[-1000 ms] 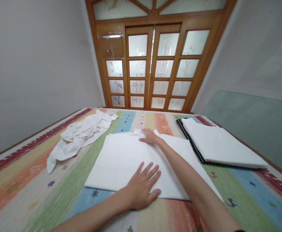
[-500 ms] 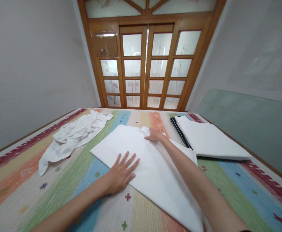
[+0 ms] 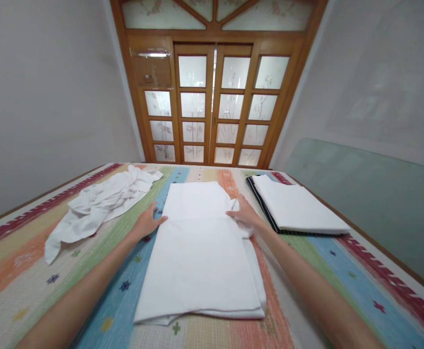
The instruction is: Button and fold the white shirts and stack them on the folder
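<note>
A folded white garment (image 3: 201, 261) lies lengthwise before me, with a crease across its upper part and loose layers showing along its right side. At its upper left edge is my left hand (image 3: 148, 223), thumb touching the cloth and fingers apart on the tablecloth side. My right hand (image 3: 247, 213) is at the opposite edge, its thumb on top and its fingers around a bunched bit of the fabric. Part of that bunched cloth is hidden behind the hand.
A crumpled white cloth (image 3: 103, 206) lies at the left. On the right, a neatly folded white piece (image 3: 299, 203) rests on a black striped one (image 3: 265, 206). A colourful striped tablecloth (image 3: 106, 291) covers the table. Wooden glazed doors (image 3: 212, 104) stand beyond it.
The garment has turned from slanted to straight in front of me. My left hand has moved from flat on top of it to its left edge; my right hand stays at the right side.
</note>
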`<state>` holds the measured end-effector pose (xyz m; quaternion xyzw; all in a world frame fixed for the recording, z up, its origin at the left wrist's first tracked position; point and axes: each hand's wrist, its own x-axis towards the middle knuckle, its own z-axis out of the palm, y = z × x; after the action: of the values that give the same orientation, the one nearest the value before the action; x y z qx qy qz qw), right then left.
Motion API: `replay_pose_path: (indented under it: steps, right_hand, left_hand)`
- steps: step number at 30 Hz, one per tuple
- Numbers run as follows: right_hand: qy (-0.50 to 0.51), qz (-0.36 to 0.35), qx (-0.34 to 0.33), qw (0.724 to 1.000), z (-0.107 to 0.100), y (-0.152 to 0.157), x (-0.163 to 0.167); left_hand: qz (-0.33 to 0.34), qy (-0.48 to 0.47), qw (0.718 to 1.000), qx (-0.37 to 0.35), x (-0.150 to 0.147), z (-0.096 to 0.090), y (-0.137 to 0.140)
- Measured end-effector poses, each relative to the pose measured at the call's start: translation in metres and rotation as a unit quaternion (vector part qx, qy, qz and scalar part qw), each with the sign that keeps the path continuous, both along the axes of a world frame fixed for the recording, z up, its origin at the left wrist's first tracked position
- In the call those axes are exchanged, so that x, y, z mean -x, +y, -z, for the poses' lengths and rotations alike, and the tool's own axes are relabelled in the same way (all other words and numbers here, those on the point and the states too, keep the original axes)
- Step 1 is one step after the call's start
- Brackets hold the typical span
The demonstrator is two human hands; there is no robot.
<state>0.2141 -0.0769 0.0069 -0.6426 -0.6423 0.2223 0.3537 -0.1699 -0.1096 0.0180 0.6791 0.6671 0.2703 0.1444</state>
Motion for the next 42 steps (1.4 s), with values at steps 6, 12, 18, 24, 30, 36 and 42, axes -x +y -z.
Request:
replay_pose_path:
  steps: [6, 12, 18, 24, 30, 36, 42]
  right_hand:
    - [0.291, 0.037, 0.123, 0.948, -0.016, -0.028, -0.014]
    - [0.313, -0.09, 0.119, 0.938, -0.027, -0.037, -0.012]
    - [0.202, -0.14, 0.186, 0.951, -0.032, -0.026, -0.007]
    - [0.303, -0.099, 0.189, 0.929, -0.025, -0.022, -0.002]
    - [0.382, -0.08, 0.18, 0.903, -0.03, -0.026, -0.005]
    - [0.253, -0.07, 0.029, 0.965, -0.043, -0.029, -0.008]
    - [0.081, -0.044, -0.09, 0.992, -0.054, -0.029, -0.005]
  left_hand:
    - [-0.057, -0.347, 0.934, 0.059, -0.012, -0.007, 0.005]
    - [-0.011, -0.419, 0.895, 0.154, -0.022, -0.023, -0.01]
    - [0.103, -0.312, 0.927, 0.18, -0.024, -0.027, -0.021]
    - [0.075, -0.319, 0.932, 0.156, -0.024, -0.023, -0.02]
    - [0.071, -0.378, 0.909, 0.16, -0.025, -0.039, -0.027]
    - [0.048, -0.234, 0.97, 0.037, -0.026, -0.06, -0.029]
    - [0.038, -0.202, 0.978, -0.034, -0.026, -0.07, -0.031]
